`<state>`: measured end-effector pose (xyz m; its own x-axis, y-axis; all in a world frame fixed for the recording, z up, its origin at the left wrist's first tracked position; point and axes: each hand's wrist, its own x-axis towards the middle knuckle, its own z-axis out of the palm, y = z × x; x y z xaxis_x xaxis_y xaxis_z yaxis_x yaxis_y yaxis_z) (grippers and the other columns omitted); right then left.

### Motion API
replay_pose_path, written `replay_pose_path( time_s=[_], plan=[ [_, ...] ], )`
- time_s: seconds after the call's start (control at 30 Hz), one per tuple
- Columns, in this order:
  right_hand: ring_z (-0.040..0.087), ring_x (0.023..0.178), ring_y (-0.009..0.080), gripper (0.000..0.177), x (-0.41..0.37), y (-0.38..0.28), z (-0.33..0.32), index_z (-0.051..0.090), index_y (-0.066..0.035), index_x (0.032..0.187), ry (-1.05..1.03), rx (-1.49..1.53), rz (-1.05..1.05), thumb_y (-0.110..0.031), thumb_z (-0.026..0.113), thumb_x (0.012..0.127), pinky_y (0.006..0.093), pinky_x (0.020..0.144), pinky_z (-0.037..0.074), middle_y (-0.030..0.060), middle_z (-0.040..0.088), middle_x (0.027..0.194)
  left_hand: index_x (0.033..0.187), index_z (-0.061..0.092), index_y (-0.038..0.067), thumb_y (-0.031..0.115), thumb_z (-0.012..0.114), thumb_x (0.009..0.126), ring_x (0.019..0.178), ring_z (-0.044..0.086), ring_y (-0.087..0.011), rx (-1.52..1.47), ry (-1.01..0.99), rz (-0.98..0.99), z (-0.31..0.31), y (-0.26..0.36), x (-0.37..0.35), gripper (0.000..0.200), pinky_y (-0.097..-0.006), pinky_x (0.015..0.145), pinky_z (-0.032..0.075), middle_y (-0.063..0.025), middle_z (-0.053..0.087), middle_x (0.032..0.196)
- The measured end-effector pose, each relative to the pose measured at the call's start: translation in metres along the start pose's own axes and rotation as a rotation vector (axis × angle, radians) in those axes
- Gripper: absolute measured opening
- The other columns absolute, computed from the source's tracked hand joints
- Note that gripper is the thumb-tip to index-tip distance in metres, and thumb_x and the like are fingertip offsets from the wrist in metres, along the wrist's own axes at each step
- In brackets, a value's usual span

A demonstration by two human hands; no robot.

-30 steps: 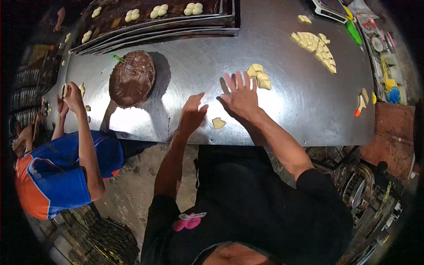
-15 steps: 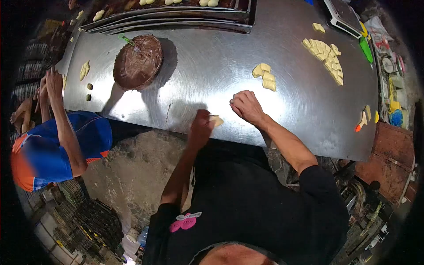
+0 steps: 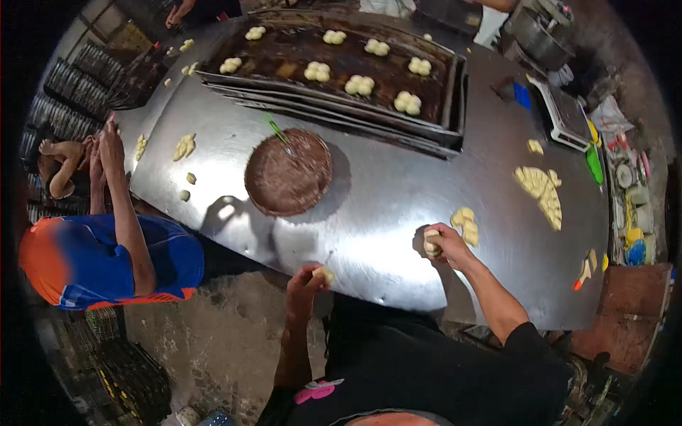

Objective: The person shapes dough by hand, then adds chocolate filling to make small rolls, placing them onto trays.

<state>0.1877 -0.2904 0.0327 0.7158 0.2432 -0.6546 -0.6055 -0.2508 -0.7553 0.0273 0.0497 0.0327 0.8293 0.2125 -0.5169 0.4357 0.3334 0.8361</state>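
Note:
My left hand (image 3: 301, 284) is at the near edge of the metal table, its fingers closed on a pale dough piece (image 3: 324, 275). To the right, my right hand (image 3: 450, 246) grips a lump of dough (image 3: 430, 243) just over the tabletop. Right beside it lies a small group of cut dough pieces (image 3: 465, 226). Farther right is a larger fan of cut dough (image 3: 541, 193). Between me and the trays stands a round bowl (image 3: 257, 201) coated with brown paste (image 3: 290, 176); a green-handled utensil (image 3: 277, 130) leans in it.
Stacked dark baking trays (image 3: 455, 106) hold several dough clusters (image 3: 408, 103). A scale (image 3: 561, 117) and a scraper (image 3: 586, 271) with an orange tip lie on the right. At left, a co-worker in a blue shirt (image 3: 167, 252) reaches over the table (image 3: 398, 184).
The view has tilted up, showing more of the trays. My right hand, earlier curled on the tabletop, has moved right to the cut pieces and now grips dough. My left hand still holds its piece.

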Motion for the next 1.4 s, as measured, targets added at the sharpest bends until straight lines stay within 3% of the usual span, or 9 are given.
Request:
replay_pose_path(
  time_s=[0.1, 0.27, 0.43, 0.63, 0.83, 1.03, 1.1, 1.2, 1.4],
  plan=[
    [0.058, 0.086, 0.0157, 0.027, 0.053, -0.077, 0.038, 0.055, -0.008, 0.114, -0.272, 0.244, -0.104, -0.018, 0.059, 0.089, 0.0332, 0.066, 0.053, 0.0048, 0.058, 0.095, 0.113, 0.060, 0.001, 0.014, 0.061, 0.090, 0.090, 0.063, -0.0171, -0.230, -0.004, 0.043, -0.024, 0.007, 0.013, 0.026, -0.0315, 0.076, 0.054, -0.0074, 0.065, 0.101],
    [0.058, 0.086, 0.0140, 0.030, 0.159, -0.270, 0.140, 0.057, -0.010, 0.116, -0.207, -0.025, -0.614, -0.014, 0.061, 0.086, 0.0336, 0.065, 0.054, 0.0033, 0.058, 0.097, 0.106, 0.063, -0.003, 0.010, 0.060, 0.089, 0.091, 0.063, -0.0176, -0.094, 0.084, 0.051, -0.048, 0.035, 0.024, 0.022, -0.0310, 0.077, 0.054, -0.0102, 0.065, 0.100],
    [0.055, 0.065, 0.0146, 0.022, 0.268, -0.398, 0.228, 0.058, -0.005, 0.099, -0.097, -0.254, -0.581, -0.018, 0.064, 0.083, 0.0322, 0.051, 0.044, 0.0058, 0.061, 0.084, 0.109, 0.061, -0.002, 0.012, 0.062, 0.089, 0.088, 0.063, -0.0179, -0.151, 0.133, 0.070, -0.089, 0.041, 0.021, 0.025, -0.0309, 0.076, 0.054, -0.0093, 0.065, 0.100],
    [0.064, 0.092, 0.0274, 0.044, 0.390, -0.448, 0.289, 0.062, -0.012, 0.112, 0.040, -0.603, -0.572, -0.041, 0.067, 0.079, 0.0406, 0.079, 0.051, 0.0128, 0.066, 0.104, 0.129, 0.046, -0.002, 0.009, 0.061, 0.089, 0.068, 0.054, -0.0108, -0.209, 0.366, -0.013, -0.118, 0.025, -0.003, 0.044, -0.0269, 0.058, 0.046, -0.0040, 0.058, 0.084],
    [0.055, 0.113, 0.0377, 0.058, 0.354, -0.435, 0.314, 0.041, -0.017, 0.138, 0.278, -1.105, -0.649, -0.042, 0.056, 0.088, 0.0510, 0.094, 0.044, 0.0205, 0.051, 0.133, 0.133, 0.041, -0.003, 0.013, 0.065, 0.087, 0.065, 0.053, -0.0096, -0.189, 0.336, -0.110, -0.108, 0.034, 0.001, 0.055, -0.0258, 0.055, 0.045, -0.0036, 0.057, 0.078],
    [0.067, 0.087, 0.0288, 0.034, 0.192, -0.323, 0.272, 0.063, -0.006, 0.111, -0.094, -0.568, -1.173, -0.027, 0.061, 0.085, 0.0354, 0.076, 0.051, 0.0166, 0.068, 0.095, 0.121, 0.052, -0.001, 0.012, 0.064, 0.088, 0.074, 0.056, -0.0104, -0.188, 0.246, 0.104, -0.073, 0.057, 0.039, 0.038, -0.0267, 0.065, 0.047, -0.0038, 0.059, 0.085],
    [0.063, 0.095, 0.0135, 0.033, 0.138, -0.263, 0.242, 0.062, -0.004, 0.118, -0.337, -0.578, -0.957, -0.021, 0.063, 0.088, 0.0302, 0.083, 0.050, 0.0085, 0.068, 0.106, 0.117, 0.054, -0.004, 0.009, 0.062, 0.089, 0.085, 0.061, -0.0142, -0.016, 0.156, 0.184, -0.053, 0.069, 0.058, 0.032, -0.0271, 0.071, 0.053, -0.0092, 0.063, 0.096],
    [0.063, 0.100, 0.0220, 0.045, 0.074, -0.174, 0.197, 0.055, -0.005, 0.127, -0.503, -0.535, -0.792, -0.025, 0.063, 0.088, 0.0338, 0.085, 0.049, 0.0161, 0.065, 0.110, 0.110, 0.058, -0.005, 0.008, 0.061, 0.090, 0.091, 0.062, -0.0151, -0.065, 0.053, 0.251, -0.001, 0.079, 0.076, 0.024, -0.0281, 0.078, 0.053, -0.0103, 0.064, 0.100],
    [0.065, 0.086, 0.0128, 0.022, -0.015, -0.081, 0.111, 0.064, 0.001, 0.106, -0.032, -0.371, -0.537, -0.011, 0.066, 0.087, 0.0287, 0.077, 0.053, 0.0100, 0.069, 0.095, 0.108, 0.058, -0.005, 0.004, 0.060, 0.090, 0.087, 0.062, -0.0132, 0.064, -0.214, 0.261, 0.103, 0.046, 0.064, 0.020, -0.0264, 0.077, 0.051, -0.0081, 0.065, 0.095]
  ],
)
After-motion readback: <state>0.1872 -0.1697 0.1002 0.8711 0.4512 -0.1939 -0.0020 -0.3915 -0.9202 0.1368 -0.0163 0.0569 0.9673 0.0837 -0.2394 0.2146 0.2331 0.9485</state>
